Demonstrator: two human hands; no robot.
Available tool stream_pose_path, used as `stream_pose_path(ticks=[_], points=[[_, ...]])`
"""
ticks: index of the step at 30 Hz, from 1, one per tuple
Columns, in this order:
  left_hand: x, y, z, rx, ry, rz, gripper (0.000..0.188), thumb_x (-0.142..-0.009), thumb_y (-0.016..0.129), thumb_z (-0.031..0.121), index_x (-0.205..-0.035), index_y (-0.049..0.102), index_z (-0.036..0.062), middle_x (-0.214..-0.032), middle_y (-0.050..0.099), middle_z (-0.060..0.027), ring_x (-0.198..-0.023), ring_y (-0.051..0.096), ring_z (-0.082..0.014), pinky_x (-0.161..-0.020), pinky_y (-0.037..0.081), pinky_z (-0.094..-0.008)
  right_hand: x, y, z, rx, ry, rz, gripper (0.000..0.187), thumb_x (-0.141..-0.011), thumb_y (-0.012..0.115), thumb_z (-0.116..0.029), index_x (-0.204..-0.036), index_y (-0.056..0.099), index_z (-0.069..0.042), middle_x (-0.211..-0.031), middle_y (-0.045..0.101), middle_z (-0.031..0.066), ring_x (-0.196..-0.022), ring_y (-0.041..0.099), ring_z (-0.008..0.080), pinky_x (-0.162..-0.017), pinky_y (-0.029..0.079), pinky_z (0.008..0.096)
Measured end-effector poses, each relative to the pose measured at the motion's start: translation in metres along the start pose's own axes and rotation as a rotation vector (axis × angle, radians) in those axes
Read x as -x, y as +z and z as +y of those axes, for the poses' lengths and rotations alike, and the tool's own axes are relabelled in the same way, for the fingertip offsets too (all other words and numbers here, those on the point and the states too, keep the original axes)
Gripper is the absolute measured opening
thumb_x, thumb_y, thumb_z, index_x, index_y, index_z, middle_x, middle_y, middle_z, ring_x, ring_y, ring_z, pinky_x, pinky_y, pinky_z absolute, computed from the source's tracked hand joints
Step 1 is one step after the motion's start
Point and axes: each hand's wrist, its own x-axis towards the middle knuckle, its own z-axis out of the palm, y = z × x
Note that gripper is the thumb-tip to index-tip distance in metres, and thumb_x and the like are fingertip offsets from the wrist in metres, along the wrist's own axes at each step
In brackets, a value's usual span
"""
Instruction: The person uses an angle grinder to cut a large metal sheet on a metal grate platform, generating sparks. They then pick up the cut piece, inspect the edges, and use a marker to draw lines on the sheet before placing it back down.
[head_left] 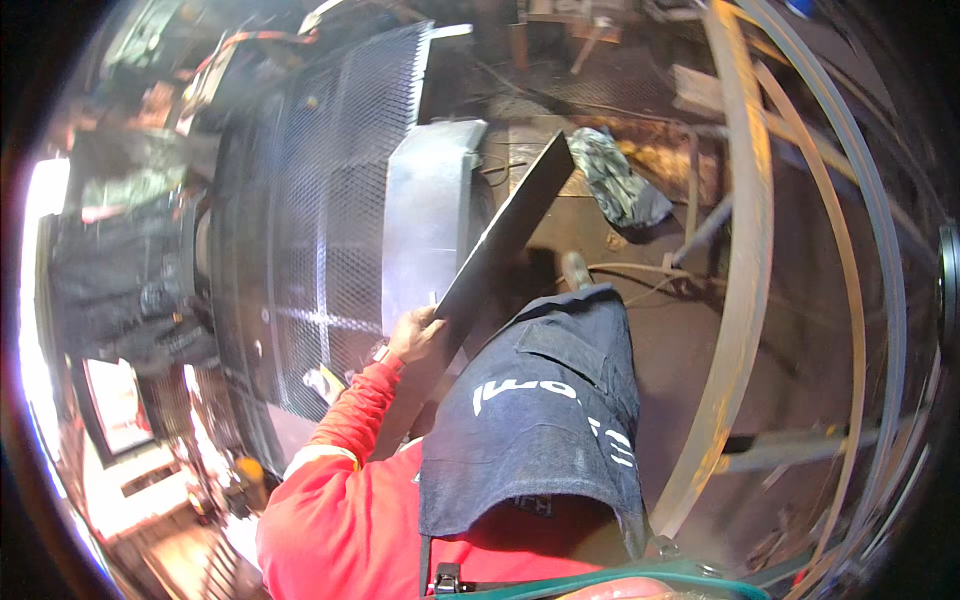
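Note:
My left hand (412,335) is closed on the edge of a long, flat dark plate (508,228), which slants up and away to the right in front of me. A watch or band circles that wrist, below a red sleeve (352,405). Just beyond the plate lies a bent, light grey metal sheet (425,210), partly covered by it. The sheet rests against dark expanded metal mesh (345,190). My right hand does not show; a dark blue denim apron (540,400) fills the lower middle of the view.
A rusty yellowish metal frame bar (745,260) curves along the right side, with more bars beyond it. A crumpled grey-green cloth or bag (615,180) lies on the brown floor (680,330). Dark cloth (125,280) hangs at the left. Cables run across the floor.

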Motion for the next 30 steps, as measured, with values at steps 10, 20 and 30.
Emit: stream_pose_path(ticks=[10,20,30], points=[[0.024,-0.010,0.081,0.174,-0.347,0.275,0.028,-0.099,0.060,0.016,-0.120,0.064,-0.0020,-0.089,0.064,0.0057,-0.081,0.052,-0.0027,-0.070,0.046,-0.0223,-0.250,0.104,-0.143,0.605,-0.389,-0.548,0.034,-0.097,0.051,-0.033,-0.102,0.068,-0.004,-0.099,0.068,0.0249,-0.095,0.065,0.0415,-0.083,0.050,0.0518],[0.155,-0.007,0.184,0.052,-0.772,0.879,0.024,-0.092,0.064,0.013,-0.112,0.067,0.0001,-0.093,0.071,-0.0171,-0.083,0.070,-0.0198,-0.073,0.052,-0.0310,-0.191,0.200,-0.589,0.508,-1.594,-0.721,0.014,-0.089,0.059,-0.017,-0.094,0.058,-0.003,-0.100,0.064,0.0191,-0.099,0.060,0.0400,-0.083,0.047,0.0494],[0.253,0.083,0.210,0.168,-1.088,1.155,0.026,-0.094,0.061,0.012,-0.117,0.064,0.0005,-0.088,0.067,-0.0191,-0.076,0.066,-0.0309,-0.072,0.050,-0.0347,0.081,0.372,-0.534,0.653,-2.774,-1.110,0.034,-0.087,0.054,-0.019,-0.118,0.063,-0.009,-0.110,0.060,0.0057,-0.104,0.054,0.0221,-0.086,0.045,0.0385]])
